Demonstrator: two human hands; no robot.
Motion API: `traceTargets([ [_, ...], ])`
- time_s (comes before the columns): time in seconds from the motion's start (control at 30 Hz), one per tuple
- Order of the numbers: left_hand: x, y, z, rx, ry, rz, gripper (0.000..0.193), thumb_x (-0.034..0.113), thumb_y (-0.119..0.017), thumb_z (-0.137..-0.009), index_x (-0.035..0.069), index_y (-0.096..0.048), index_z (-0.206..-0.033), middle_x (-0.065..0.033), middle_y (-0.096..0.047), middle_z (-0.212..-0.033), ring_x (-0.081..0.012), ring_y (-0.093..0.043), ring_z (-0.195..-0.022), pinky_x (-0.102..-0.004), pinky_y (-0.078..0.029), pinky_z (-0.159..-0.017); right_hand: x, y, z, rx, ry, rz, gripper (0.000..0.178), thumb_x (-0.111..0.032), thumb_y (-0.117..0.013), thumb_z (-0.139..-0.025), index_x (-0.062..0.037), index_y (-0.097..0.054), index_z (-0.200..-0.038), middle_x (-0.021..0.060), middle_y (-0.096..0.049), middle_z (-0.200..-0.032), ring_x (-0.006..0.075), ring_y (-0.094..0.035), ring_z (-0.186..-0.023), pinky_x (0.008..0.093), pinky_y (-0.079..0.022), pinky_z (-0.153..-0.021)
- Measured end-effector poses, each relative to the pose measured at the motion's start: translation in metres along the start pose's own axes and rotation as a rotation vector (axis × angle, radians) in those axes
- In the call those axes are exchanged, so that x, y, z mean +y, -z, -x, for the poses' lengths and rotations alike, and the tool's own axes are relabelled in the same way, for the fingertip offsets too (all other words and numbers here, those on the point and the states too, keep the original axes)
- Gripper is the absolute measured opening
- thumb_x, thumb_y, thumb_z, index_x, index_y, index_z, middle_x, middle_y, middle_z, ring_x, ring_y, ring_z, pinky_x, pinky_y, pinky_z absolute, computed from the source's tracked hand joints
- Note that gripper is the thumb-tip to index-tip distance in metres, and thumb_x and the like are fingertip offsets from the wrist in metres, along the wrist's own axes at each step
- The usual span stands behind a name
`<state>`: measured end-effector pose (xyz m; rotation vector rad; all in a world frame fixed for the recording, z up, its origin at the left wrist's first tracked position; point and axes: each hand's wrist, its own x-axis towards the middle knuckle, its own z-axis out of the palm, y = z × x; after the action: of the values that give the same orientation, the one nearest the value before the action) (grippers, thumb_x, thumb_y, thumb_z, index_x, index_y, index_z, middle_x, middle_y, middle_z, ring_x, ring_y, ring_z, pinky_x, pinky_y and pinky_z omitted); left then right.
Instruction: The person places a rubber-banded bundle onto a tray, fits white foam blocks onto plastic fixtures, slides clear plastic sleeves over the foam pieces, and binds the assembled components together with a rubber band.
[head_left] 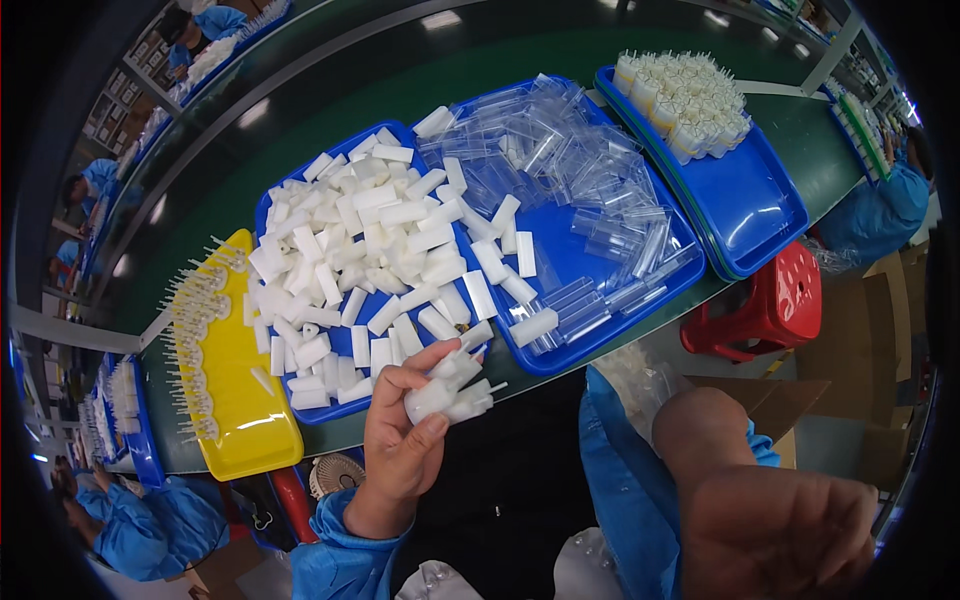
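My left hand (400, 445) is closed round a small cluster of white plastic pieces (452, 392), one showing a thin stem at its right end. The hand is just in front of a blue tray (350, 408) heaped with short white blocks (385, 215). Close to the camera at the lower right is my right hand (775, 525), dark and blurred. Its fingers look bent, but their grip and anything inside it cannot be made out. A second blue tray (560, 362) holds clear plastic tubes (560, 150) and a few white blocks.
On the left, a yellow tray (255, 440) carries a row of white stemmed parts (195, 340). Farther right, a blue tray (755, 205) bears upright white-and-clear assemblies (685, 100). A red stool (775, 300) and cardboard (850, 370) stand beyond the bench. People in blue work at both sides.
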<state>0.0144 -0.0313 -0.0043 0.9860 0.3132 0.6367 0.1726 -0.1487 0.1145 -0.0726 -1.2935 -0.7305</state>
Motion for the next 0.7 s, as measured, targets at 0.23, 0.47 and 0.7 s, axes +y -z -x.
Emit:
traceTargets([
  [0.23, 0.007, -0.011, 0.021, 0.058, 0.005, 0.115, 0.029, 0.01, -0.062, -0.079, 0.007, -0.044, -0.102, -0.0193, -0.041, -0.131, -0.0378, -0.048, -0.116, -0.0411, -0.05, -0.084, -0.046, -0.01, -0.016, 0.014, -0.067, 0.219, 0.03, -0.009, -0.058, -0.082, -0.014, -0.057, -0.113, -0.0041, -0.053, -0.118, 0.0056, -0.049, -0.105, 0.0266, -0.032, -0.076],
  [0.47, 0.01, -0.014, 0.061, -0.05, 0.009, 0.261, 0.028, 0.005, -0.059, -0.082, 0.007, -0.045, -0.106, -0.0197, -0.04, -0.132, -0.0309, -0.05, -0.114, -0.0405, -0.046, -0.089, -0.088, -0.03, -0.04, 0.162, 0.047, 0.148, 0.025, -0.007, -0.058, -0.082, -0.0111, -0.056, -0.106, -0.0064, -0.053, -0.112, 0.0055, -0.051, -0.097, 0.0267, -0.031, -0.07],
  [0.7, 0.008, -0.017, 0.078, -0.104, 0.003, 0.335, 0.029, 0.01, -0.059, -0.083, 0.007, -0.046, -0.108, -0.0196, -0.042, -0.129, -0.0362, -0.05, -0.112, -0.0392, -0.052, -0.079, -0.092, -0.005, -0.021, -0.069, 0.244, -0.028, 0.03, -0.012, -0.062, -0.08, -0.0145, -0.053, -0.109, -0.0087, -0.049, -0.115, 0.0052, -0.052, -0.094, 0.0276, -0.032, -0.071],
])
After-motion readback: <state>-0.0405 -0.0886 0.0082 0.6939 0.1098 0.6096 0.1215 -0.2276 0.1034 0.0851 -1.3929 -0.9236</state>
